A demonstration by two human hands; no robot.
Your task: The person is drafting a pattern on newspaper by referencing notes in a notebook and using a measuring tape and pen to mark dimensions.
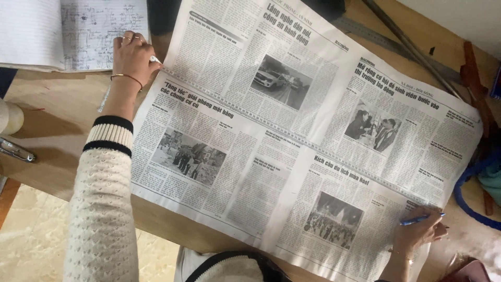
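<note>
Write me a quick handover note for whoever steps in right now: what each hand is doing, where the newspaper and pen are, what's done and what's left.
Left hand: pressing flat on the far-left edge of the newspaper, over one end of a long clear ruler that lies across the sheet.
Right hand: holding a blue pen, tip on the paper near the ruler's other end.
Newspaper: spread open on the wooden table; an open notebook sits above the left hand.
Done: sheet laid out, ruler placed.
Left: no drawn line is visible yet.
</note>
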